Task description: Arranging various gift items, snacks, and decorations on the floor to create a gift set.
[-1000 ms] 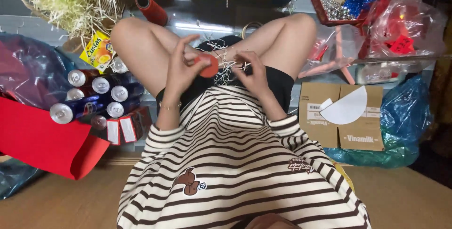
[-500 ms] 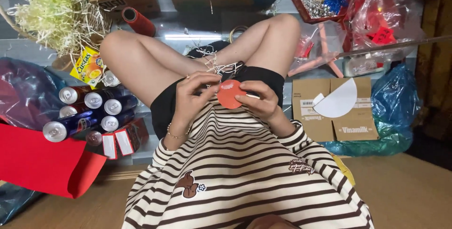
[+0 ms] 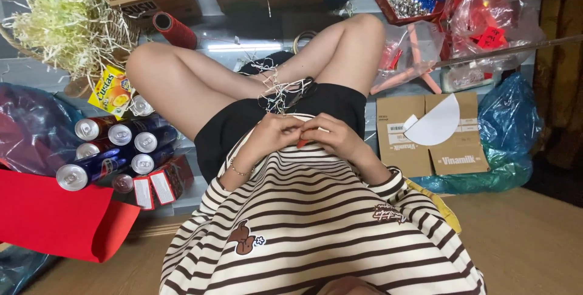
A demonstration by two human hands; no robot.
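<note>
Orange-red piece [image 3: 302, 142]: a small item held between both hands, low against the striped shirt [image 3: 316, 228] and just above the lap. Only a sliver shows between the fingers; its shape cannot be told.

Surroundings, largest first, relative to the grip:
- Red sheet [image 3: 54, 222], well to the left and below, curled at its near edge on the floor.
- Flat cardboard box [image 3: 425, 149], to the right, with a white half-round paper cutout [image 3: 438, 122] lying on it.
- Pale green paper shred [image 3: 67, 22], far up and left, heaped loosely.
- Drink cans [image 3: 115, 149], left of the grip, lying on their sides in a cluster beside the thigh.

Grip: the left hand [image 3: 273, 134] and right hand [image 3: 337, 137] meet fingertip to fingertip, both curled narrowly around the piece. Holding it close to the body likely steadies fine finger work. A few shred strands [image 3: 280, 88] lie just above the grip, on the black shorts.
</note>
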